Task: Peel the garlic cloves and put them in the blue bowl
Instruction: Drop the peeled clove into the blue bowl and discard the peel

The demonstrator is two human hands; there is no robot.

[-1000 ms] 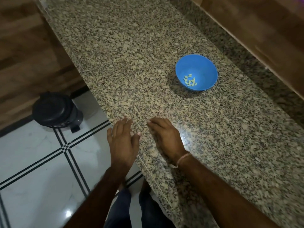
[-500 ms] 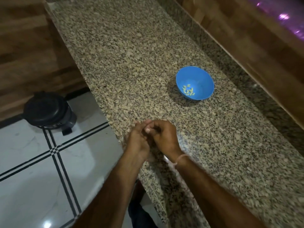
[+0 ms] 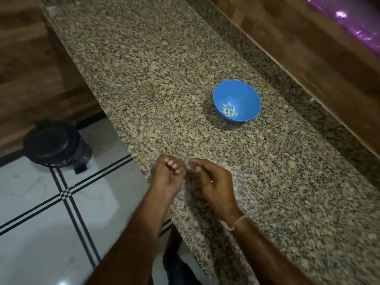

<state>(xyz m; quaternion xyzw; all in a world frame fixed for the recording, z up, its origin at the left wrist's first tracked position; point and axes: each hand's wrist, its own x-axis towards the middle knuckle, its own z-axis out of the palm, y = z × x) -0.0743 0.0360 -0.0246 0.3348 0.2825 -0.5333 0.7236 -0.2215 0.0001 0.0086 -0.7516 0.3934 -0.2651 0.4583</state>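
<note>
Left hand (image 3: 167, 177), right hand (image 3: 213, 182) blurred — grasp unclear, forearms (image 3: 131, 243) cropped below

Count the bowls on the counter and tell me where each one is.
1. The blue bowl stands on the granite counter, toward its far right side, with garlic cloves inside. No other bowl shows.

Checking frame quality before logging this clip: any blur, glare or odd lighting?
Head view: dim, warm light; left hand and right hand motion-blurred, contents unreadable; blue bowl casts a shadow leftward; glare on floor tiles; purple flare top right.
</note>
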